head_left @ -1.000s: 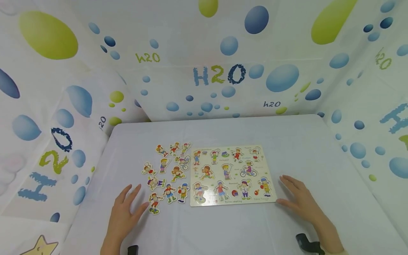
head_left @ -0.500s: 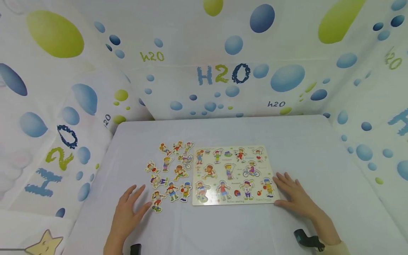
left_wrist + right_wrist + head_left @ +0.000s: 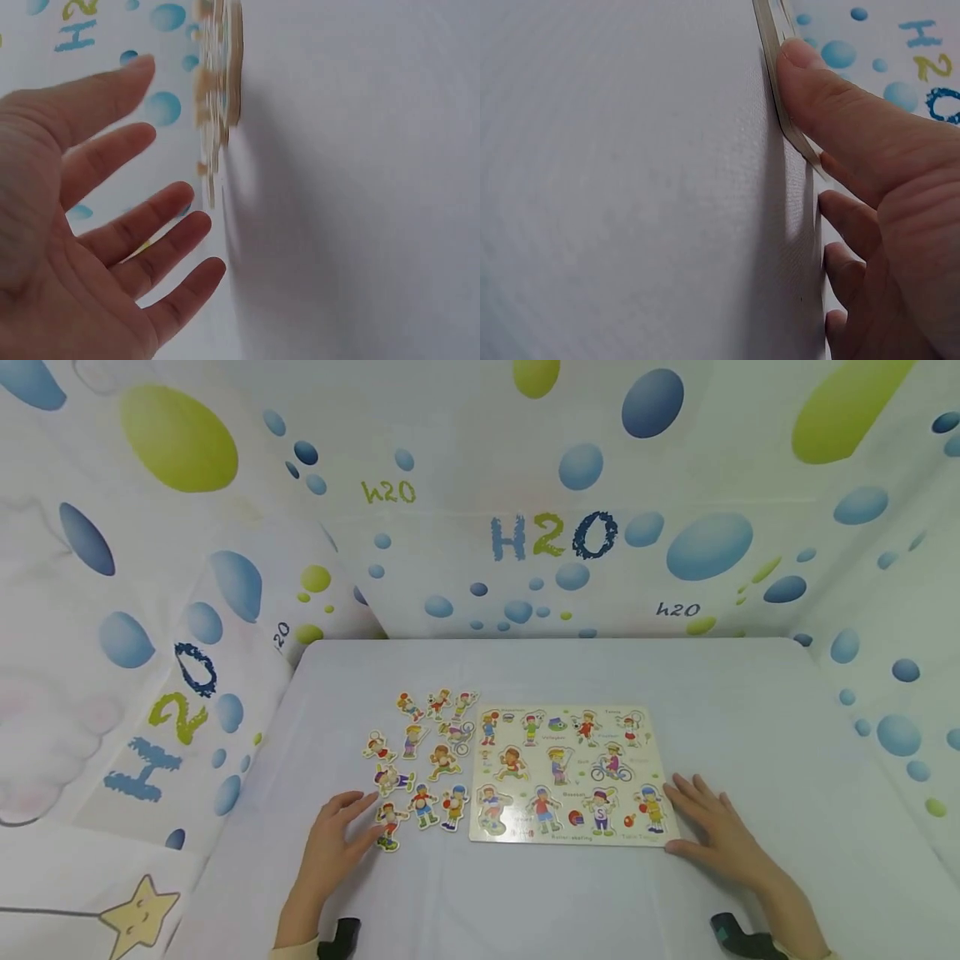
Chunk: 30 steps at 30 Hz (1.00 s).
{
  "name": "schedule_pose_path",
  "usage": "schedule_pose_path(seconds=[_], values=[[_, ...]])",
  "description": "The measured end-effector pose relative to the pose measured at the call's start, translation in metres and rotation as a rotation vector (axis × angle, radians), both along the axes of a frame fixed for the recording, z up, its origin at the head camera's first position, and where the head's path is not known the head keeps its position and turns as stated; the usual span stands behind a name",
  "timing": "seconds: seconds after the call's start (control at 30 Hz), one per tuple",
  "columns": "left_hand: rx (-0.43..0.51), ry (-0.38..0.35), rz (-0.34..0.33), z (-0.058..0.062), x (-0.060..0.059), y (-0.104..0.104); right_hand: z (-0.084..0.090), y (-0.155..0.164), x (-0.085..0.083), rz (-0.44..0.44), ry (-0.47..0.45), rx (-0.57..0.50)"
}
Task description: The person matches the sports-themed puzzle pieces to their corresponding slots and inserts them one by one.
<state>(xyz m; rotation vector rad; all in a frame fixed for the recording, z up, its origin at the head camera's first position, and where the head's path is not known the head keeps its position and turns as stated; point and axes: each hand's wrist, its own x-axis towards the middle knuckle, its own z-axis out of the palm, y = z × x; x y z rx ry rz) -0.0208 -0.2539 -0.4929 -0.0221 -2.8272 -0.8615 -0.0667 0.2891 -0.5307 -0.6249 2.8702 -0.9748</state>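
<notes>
White table [image 3: 525, 902] with a puzzle board [image 3: 570, 774] and loose cut-out figures [image 3: 423, 752].
Left hand [image 3: 333, 835], fingers spread, touches one figure; right hand [image 3: 712, 835], fingers straight, presses the board's corner.

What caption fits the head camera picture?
Two hands on a white table: right hand touching the puzzle board, left hand by loose pieces.

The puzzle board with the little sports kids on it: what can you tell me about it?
The puzzle board is a thin, pale, wood-like rectangle lying flat on the white table. It carries cartoon children playing sports, with small printed captions. The right hand rests at its near right corner, thumb against the edge. Loose cut-out pieces lie just to its left.
</notes>
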Motion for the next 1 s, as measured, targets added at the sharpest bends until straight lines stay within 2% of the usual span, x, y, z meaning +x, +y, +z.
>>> schedule_pose_path(seconds=[0.23,0.53,0.77,1.0], values=[[-0.008,0.079,-0.031,-0.009,-0.007,0.007,0.000,-0.001,0.000,-0.010,-0.007,-0.011],[-0.038,0.020,-0.018,-0.015,-0.008,0.012,0.002,-0.002,0.000,-0.024,-0.031,0.005],[-0.045,0.084,-0.001,-0.020,-0.009,0.013,0.001,-0.002,0.000,-0.032,-0.033,0.012],[-0.028,0.080,0.036,-0.020,-0.010,0.015,0.001,-0.002,0.000,-0.029,-0.031,0.004]])
